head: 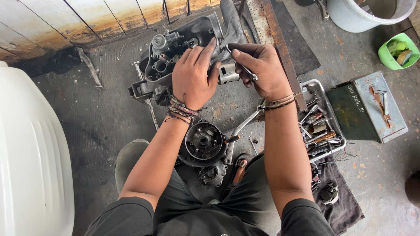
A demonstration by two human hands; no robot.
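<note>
The work in hand looks like fitting or loosening a part on the engine case (175,61), which lies on the concrete floor (100,126) just ahead of the person's knees. The left hand (192,76) rests flat over the near edge of the engine case, fingers spread and pressing down, its grip closed on nothing, only steadying. The right hand (258,70) is just right of it, its grip clamped on a slim metal tool (242,65) whose tip meets a small silver cylinder (228,72) at the engine case's right edge. Nearer the person than the engine case lies a round cover (203,143), and to the right of that a metal tray (321,120) of hand tools beside a green metal box (365,109). The next move, by my reading, calls for firm downward hold from the left hand while the right hand turns or levers the tool without slipping off the cylinder.
</note>
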